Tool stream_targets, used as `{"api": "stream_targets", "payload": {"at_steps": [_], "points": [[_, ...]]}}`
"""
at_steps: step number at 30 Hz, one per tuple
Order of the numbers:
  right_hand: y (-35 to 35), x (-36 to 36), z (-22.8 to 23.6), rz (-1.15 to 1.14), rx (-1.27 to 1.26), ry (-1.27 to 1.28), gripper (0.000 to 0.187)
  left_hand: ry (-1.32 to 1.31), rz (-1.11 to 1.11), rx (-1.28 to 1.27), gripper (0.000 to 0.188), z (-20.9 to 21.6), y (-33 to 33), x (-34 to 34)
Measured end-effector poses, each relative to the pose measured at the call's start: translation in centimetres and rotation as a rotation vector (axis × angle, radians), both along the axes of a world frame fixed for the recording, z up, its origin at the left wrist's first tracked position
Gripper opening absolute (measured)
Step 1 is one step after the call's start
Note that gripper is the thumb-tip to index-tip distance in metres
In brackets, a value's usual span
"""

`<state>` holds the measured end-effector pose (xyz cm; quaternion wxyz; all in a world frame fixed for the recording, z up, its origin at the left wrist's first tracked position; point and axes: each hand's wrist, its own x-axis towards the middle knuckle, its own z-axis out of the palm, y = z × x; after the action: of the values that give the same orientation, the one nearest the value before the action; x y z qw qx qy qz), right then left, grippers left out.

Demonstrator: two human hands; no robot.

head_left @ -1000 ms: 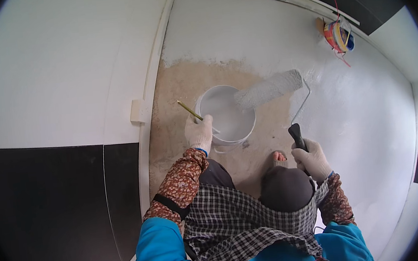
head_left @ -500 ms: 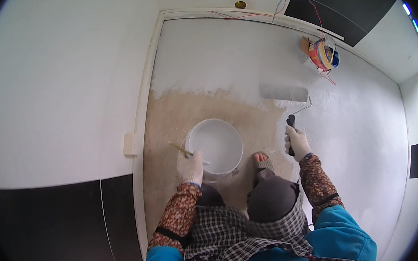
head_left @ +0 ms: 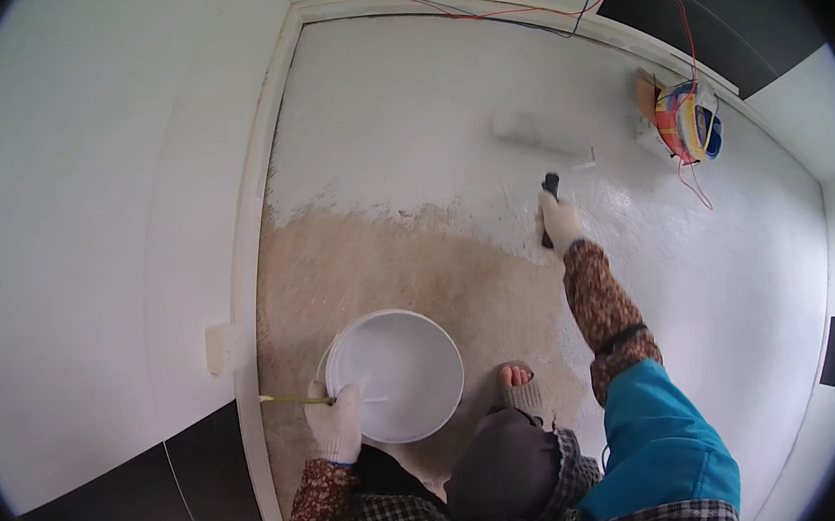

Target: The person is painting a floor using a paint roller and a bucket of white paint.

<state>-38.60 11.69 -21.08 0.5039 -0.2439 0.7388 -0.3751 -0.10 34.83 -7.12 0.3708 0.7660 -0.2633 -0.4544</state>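
My right hand [head_left: 562,221], in a white knit glove, is closed around the black handle of a paint roller [head_left: 538,135]. The roller's sleeve is smeared by motion over the pale grey coated floor ahead of me. My left hand [head_left: 335,424], also gloved, is closed at the left rim of a white bucket [head_left: 459,382]. It holds a thin yellow-green stick [head_left: 295,400], whose whitish end reaches over the bucket's mouth. Pale grey-white liquid shows inside the bucket, which stands on bare brown floor [head_left: 358,266].
A colourful bucket [head_left: 688,124] with a cardboard piece stands at the far right, red wires [head_left: 684,19] trailing around it. A white wall with a switch plate [head_left: 218,349] borders the left. My foot [head_left: 515,377] rests right of the white bucket.
My right arm has stretched forward, carrying the roller farther ahead and slightly left. The view has shifted, so the bucket and my left hand appear lower and more to the left.
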Motion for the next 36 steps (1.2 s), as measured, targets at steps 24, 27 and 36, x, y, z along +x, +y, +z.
{"api": "stream_targets", "payload": {"at_steps": [24,27,36], "points": [[17.4,-8.3,10.4,0.446,0.515,0.237,0.035,0.059,0.015,-0.056,0.042,-0.4,0.1,0.2],[11.1,-7.7,7.2,0.535,0.395,0.35,0.04,0.059,0.031,-0.012,0.041,-0.5,0.1,0.2],[-15.6,-1.9,0.4,0.613,0.169,0.505,0.055,0.039,0.069,-0.028,0.036,-0.6,0.2,-0.3]]}}
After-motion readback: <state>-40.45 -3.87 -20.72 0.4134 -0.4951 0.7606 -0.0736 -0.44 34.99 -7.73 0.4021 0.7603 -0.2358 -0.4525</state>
